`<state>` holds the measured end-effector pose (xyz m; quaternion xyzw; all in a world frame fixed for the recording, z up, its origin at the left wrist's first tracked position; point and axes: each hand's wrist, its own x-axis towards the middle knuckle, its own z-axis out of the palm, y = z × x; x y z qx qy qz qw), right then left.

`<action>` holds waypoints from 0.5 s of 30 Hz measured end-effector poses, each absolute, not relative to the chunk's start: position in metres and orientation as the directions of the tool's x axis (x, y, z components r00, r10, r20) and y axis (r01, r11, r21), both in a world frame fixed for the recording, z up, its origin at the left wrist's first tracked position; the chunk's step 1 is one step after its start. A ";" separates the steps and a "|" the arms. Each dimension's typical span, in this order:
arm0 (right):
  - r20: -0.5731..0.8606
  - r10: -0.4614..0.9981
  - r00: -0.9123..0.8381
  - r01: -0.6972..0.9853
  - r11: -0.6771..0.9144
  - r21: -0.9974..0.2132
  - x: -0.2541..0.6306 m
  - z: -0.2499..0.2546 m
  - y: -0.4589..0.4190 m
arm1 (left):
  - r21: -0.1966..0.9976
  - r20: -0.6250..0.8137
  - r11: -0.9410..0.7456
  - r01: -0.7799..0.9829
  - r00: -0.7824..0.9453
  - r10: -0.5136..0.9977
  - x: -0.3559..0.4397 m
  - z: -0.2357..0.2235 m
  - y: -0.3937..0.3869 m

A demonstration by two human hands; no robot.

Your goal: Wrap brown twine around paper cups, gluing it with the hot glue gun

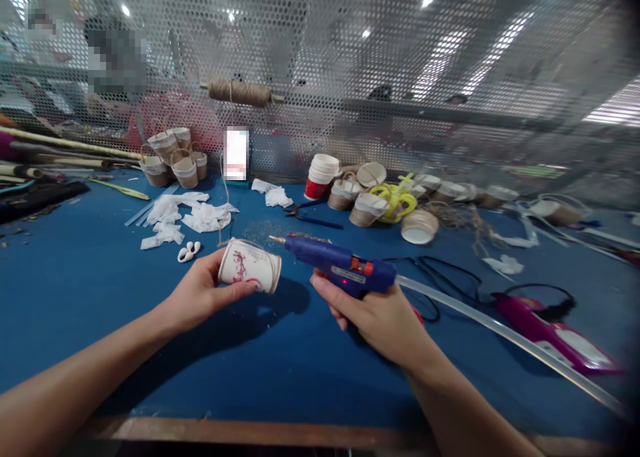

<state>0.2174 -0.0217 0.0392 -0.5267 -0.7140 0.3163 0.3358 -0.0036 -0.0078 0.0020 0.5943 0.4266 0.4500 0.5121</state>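
My left hand (pixel 200 285) grips a white paper cup (pixel 247 267) with a reddish print, tilted on its side above the blue table. Brown twine (pixel 226 197) runs from the cup up toward a twine spool (pixel 239 92). In my right hand (pixel 383 317) is a blue hot glue gun (pixel 340 263), its metal nozzle aimed left and lying just above and right of the cup, apart from it. A long clear glue stick (pixel 505 335) sticks out of the gun's back.
Twine-wrapped cups (pixel 185 171) with handles stand at the back left. Stacked paper cups (pixel 323 175), pliers (pixel 315 218), yellow scissors (pixel 397 200) and more wrapped cups (pixel 420 227) sit behind the gun. White fabric scraps (pixel 207 217) lie left; a purple device (pixel 555 333) lies right. A perforated metal screen (pixel 320 50) closes off the back.
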 end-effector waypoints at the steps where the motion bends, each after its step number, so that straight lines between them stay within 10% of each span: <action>1: 0.135 0.968 -0.210 0.536 0.229 -0.812 0.218 0.040 -0.022 | 0.998 0.060 -0.061 -0.005 0.224 0.973 -0.003 0.000 -0.007; 15: -0.011 0.958 -0.287 0.597 0.169 -0.784 0.219 0.048 -0.026 | 0.983 0.150 -0.158 0.091 0.088 0.985 -0.014 -0.002 0.001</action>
